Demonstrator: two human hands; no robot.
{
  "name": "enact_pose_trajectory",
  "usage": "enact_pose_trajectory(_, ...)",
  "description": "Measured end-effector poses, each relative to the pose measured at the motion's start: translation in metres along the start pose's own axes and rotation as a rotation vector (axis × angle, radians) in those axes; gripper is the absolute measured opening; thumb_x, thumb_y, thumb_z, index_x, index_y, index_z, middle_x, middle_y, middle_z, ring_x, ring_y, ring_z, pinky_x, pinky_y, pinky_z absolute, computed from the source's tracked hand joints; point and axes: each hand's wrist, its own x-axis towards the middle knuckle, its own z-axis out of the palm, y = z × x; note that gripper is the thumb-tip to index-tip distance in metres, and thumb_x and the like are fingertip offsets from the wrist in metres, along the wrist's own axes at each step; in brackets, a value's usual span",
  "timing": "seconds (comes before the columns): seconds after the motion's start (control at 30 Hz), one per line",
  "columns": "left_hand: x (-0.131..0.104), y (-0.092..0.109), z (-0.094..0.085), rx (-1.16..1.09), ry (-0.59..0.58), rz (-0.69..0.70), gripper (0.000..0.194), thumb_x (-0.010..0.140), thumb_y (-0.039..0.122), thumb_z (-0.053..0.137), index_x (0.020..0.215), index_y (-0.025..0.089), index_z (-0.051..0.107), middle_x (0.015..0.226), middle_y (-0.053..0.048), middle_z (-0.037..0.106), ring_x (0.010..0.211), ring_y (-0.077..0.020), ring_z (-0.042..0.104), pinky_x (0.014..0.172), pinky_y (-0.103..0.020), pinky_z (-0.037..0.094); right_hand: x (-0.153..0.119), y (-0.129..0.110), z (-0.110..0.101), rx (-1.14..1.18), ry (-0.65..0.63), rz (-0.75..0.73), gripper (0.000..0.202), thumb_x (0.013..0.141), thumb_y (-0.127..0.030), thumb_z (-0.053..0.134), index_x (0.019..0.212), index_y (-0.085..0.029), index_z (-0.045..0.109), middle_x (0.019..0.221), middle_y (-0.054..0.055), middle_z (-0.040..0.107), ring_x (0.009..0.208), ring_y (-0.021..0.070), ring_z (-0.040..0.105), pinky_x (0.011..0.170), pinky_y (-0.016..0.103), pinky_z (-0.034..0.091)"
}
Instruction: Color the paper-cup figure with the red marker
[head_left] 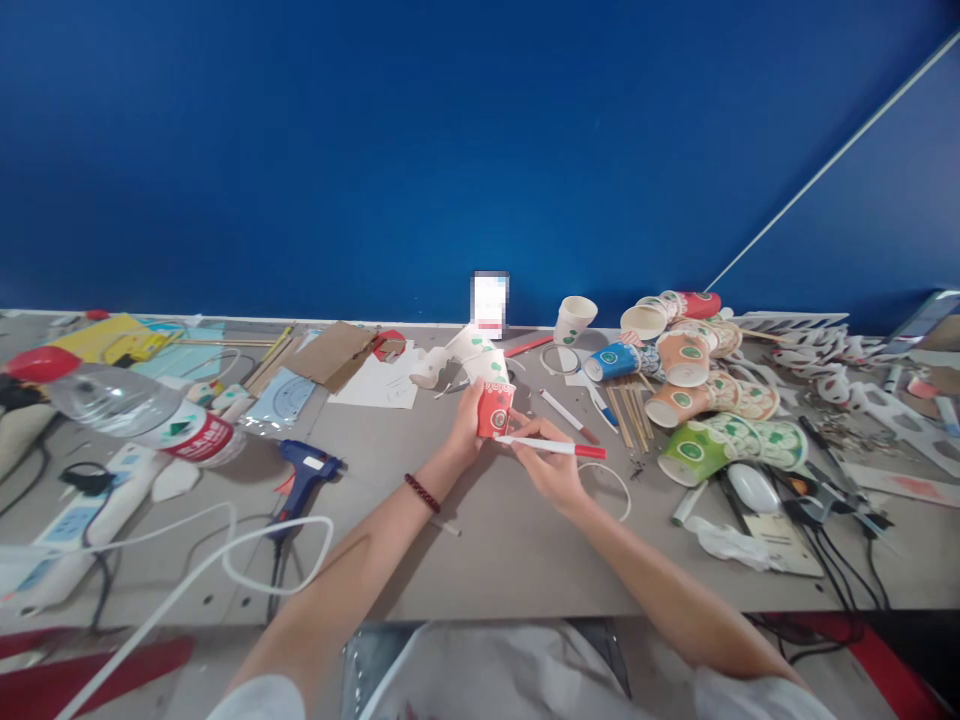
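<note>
Near the middle of the view, my left hand (469, 420) is closed around a red paper cup (495, 412), which forms the near end of a curved chain of paper cups. Behind it the chain's white cups (480, 358) with green marks bend away toward the wall. My right hand (549, 468) pinches a white marker (551, 446) with a red end pointing right. The marker's tip is at the lower part of the red cup; whether it touches is too small to tell.
A blue glue gun (306, 480), a large water bottle (150, 410) and a power strip (90, 520) are on the left. Cup chains (731, 445), wooden sticks (628, 415) and a white cup (575, 320) stand or lie right. A lit phone (490, 300) is at the wall.
</note>
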Motion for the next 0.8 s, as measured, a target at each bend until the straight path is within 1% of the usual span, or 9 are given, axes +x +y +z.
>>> enact_pose_trajectory(0.17,-0.0006,-0.0004,-0.0003,0.004,-0.029,0.012,0.036,0.091,0.052,0.062,0.096,0.016,0.064,0.090,-0.008,0.073,0.076,-0.0177,0.070,0.070,-0.028,0.057,-0.0004,0.0016,-0.0009,-0.008,0.008,0.003,0.012,0.083,-0.036,0.071,0.080,-0.025,0.066,0.091,0.008,0.078,0.119,0.0337,0.069,0.091,0.045,0.056)
enact_pose_trajectory(0.33,0.0000,-0.0001,0.0001,-0.003,0.011,-0.020,0.038,0.086,0.053,0.068,0.097,0.017,0.064,0.086,-0.006,0.072,0.073,-0.0182,0.070,0.069,-0.030,0.057,-0.0004,0.0029,-0.0006,-0.004,-0.004,-0.014,0.012,0.083,-0.033,0.069,0.075,-0.026,0.064,0.080,0.006,0.074,0.121,0.0342,0.068,0.089,0.044,0.056)
enact_pose_trajectory(0.5,0.0006,-0.0005,-0.0001,0.014,-0.002,0.009,0.035,0.089,0.052,0.064,0.092,0.017,0.065,0.086,-0.007,0.072,0.074,-0.0190,0.069,0.071,-0.031,0.056,-0.0003,0.0031,-0.0005,-0.003,0.015,-0.009,0.011,0.083,-0.035,0.069,0.078,-0.026,0.065,0.083,0.006,0.075,0.118,0.0340,0.069,0.089,0.044,0.056)
enact_pose_trajectory(0.63,0.0013,-0.0008,-0.0008,0.013,0.009,-0.014,0.036,0.089,0.053,0.064,0.096,0.018,0.065,0.089,-0.008,0.073,0.075,-0.0197,0.069,0.072,-0.033,0.057,-0.0004,0.0030,-0.0009,-0.008,0.007,-0.016,0.012,0.082,-0.034,0.070,0.075,-0.026,0.064,0.079,0.005,0.074,0.120,0.0352,0.068,0.092,0.045,0.054)
enact_pose_trajectory(0.7,0.0010,-0.0004,-0.0008,0.010,0.008,-0.024,0.037,0.088,0.054,0.064,0.097,0.018,0.065,0.088,-0.007,0.073,0.074,-0.0188,0.069,0.070,-0.031,0.057,-0.0004,0.0025,-0.0009,-0.002,0.006,-0.013,0.012,0.082,-0.033,0.070,0.074,-0.026,0.064,0.080,0.006,0.074,0.121,0.0355,0.067,0.091,0.045,0.055)
enact_pose_trajectory(0.8,-0.0005,0.0007,0.0001,0.015,-0.013,-0.001,0.036,0.088,0.053,0.065,0.096,0.017,0.065,0.086,-0.007,0.072,0.074,-0.0178,0.069,0.067,-0.029,0.057,-0.0004,0.0016,-0.0011,0.007,0.011,-0.004,0.010,0.083,-0.033,0.069,0.078,-0.026,0.065,0.084,0.006,0.075,0.121,0.0345,0.067,0.090,0.045,0.055)
